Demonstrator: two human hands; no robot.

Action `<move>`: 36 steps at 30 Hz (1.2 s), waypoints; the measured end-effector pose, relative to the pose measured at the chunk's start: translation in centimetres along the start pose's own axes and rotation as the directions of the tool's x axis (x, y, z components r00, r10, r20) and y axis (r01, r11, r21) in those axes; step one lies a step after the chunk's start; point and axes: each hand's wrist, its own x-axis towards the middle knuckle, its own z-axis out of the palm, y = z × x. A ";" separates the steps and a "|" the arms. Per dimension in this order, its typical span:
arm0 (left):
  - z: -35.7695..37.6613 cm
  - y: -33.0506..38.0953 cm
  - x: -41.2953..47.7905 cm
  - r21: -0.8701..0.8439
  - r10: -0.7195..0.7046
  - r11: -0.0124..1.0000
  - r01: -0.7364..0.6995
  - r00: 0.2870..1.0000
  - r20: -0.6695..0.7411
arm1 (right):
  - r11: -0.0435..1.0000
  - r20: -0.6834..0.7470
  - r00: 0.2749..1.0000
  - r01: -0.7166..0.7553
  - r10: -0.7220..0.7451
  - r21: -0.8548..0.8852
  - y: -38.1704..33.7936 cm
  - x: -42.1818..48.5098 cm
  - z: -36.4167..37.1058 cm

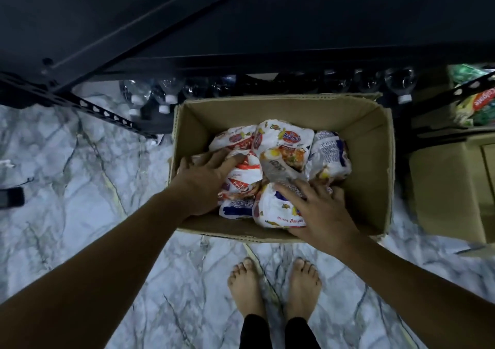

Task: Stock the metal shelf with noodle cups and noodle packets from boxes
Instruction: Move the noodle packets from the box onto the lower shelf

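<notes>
An open cardboard box (367,139) stands on the marble floor in front of the dark metal shelf (241,27). Inside lie several white noodle packets (284,139) with red and blue print. My left hand (203,180) reaches in from the left, its fingers curling into the packets at the left side of the pile. My right hand (318,209) lies on the nearest packets at the box's front right, fingers spread over a white packet (276,212). How firmly either hand holds a packet is hidden.
Clear plastic bottles (150,97) lie in a row under the shelf's lowest level. A second cardboard box (450,188) stands at the right, with green packages (476,105) above it. A perforated shelf upright (88,107) slants at the left. My bare feet (273,284) stand before the box.
</notes>
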 end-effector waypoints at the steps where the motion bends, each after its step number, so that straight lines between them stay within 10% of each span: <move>1: 0.5 0.1 0.1 -0.012 0.004 1.000 -0.004 1.000 -0.004 | 0.999 -0.001 1.000 0.027 -0.027 -0.026 -0.1 0.3 0.3; 23: 0.6 0.0 4.4 0.125 0.066 0.990 -0.061 0.997 -0.041 | 0.972 0.240 0.942 0.234 -0.234 0.030 1.8 3.9 -1.0; 36: -8.4 3.9 -14.8 -0.143 -0.090 0.989 0.044 0.939 -0.332 | 0.995 -0.005 1.000 0.029 -0.029 0.099 -1.6 -7.5 -20.0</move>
